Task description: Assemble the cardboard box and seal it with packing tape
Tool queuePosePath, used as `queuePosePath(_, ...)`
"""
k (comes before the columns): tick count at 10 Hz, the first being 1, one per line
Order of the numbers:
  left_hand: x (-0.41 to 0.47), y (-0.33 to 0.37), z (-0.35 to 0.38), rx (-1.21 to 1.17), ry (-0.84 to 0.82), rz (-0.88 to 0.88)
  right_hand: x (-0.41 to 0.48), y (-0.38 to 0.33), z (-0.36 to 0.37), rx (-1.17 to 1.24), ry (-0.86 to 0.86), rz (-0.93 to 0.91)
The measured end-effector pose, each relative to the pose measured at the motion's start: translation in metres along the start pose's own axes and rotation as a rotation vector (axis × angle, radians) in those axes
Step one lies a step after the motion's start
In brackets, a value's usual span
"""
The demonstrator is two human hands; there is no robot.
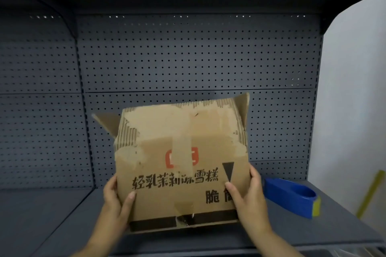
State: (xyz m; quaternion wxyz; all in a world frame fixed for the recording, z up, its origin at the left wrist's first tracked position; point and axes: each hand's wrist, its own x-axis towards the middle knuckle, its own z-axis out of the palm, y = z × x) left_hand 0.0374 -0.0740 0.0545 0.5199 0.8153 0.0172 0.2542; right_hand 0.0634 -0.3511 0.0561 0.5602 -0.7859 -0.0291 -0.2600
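A worn brown cardboard box (179,165) with black printed characters, a red logo and old tape strips stands tilted on the grey shelf (338,231), its printed side facing me. Two small flaps stick out at its upper left and upper right corners. My left hand (117,202) grips the box's left edge, thumb on the front face. On the right edge sits my right hand (248,198), thumb pressed on the front near the black triangle. A blue packing tape dispenser (292,196) lies on the shelf just right of the box, untouched.
A dark perforated back panel (188,58) rises behind the shelf. A second shelf bay (41,215) lies to the left. To the right is a white wall (355,89) with a yellow strip (371,192) leaning low against it.
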Motion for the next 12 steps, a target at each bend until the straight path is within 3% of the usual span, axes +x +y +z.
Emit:
queuePosePath(3,0.013,-0.048,-0.010,0.263,-0.163,-0.125,-0.011,0.037,0.016,-0.340,-0.243,0.207)
queuePosePath(4,0.015,-0.046,-0.008,0.225,-0.150,-0.121,-0.010,0.037,0.021,-0.374,-0.266,0.222)
queuePosePath(5,0.018,-0.034,-0.006,0.185,-0.092,-0.191,-0.005,0.026,0.026,-0.356,-0.241,0.207)
queuePosePath(6,0.030,-0.015,-0.013,0.224,-0.109,-0.279,0.011,0.006,0.030,-0.298,-0.227,0.305)
queuePosePath(8,0.050,0.024,-0.019,0.007,-0.091,-0.440,0.042,-0.028,0.032,-0.094,-0.101,0.407)
queuePosePath(11,0.075,0.026,-0.018,0.097,0.029,-0.409,0.058,-0.047,0.034,-0.226,0.026,0.446)
queuePosePath(12,0.075,0.028,-0.024,0.112,0.050,-0.440,0.056,-0.061,0.027,-0.053,0.005,0.512)
